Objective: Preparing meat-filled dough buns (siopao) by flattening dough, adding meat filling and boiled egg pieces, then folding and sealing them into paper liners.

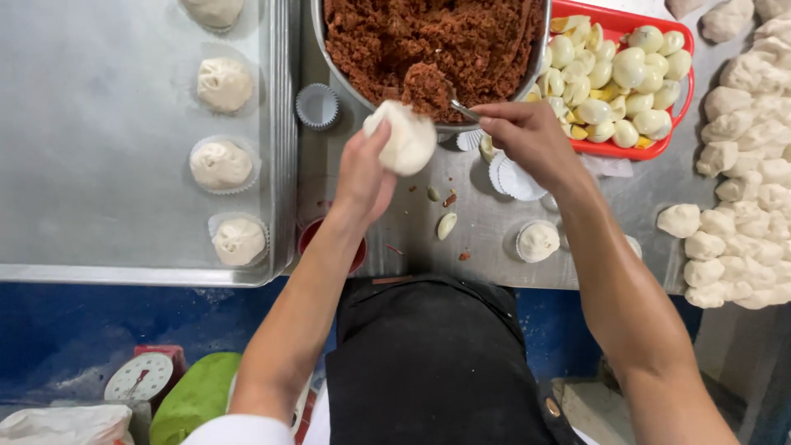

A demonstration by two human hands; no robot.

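Cupping dough disc (401, 140), left fingers (362, 169) | right fingers (527, 132) pinching spoon (461, 110) | bowl (329, 49): brown filling (428, 37)

I am cupping a pale, round, flattened piece of dough (401, 138) in my left grip (362, 175), tilted toward the bowl's rim. My right grip (527, 132) is pinching a metal spoon (461, 110) heaped with brown minced filling (426, 85), just above the dough.
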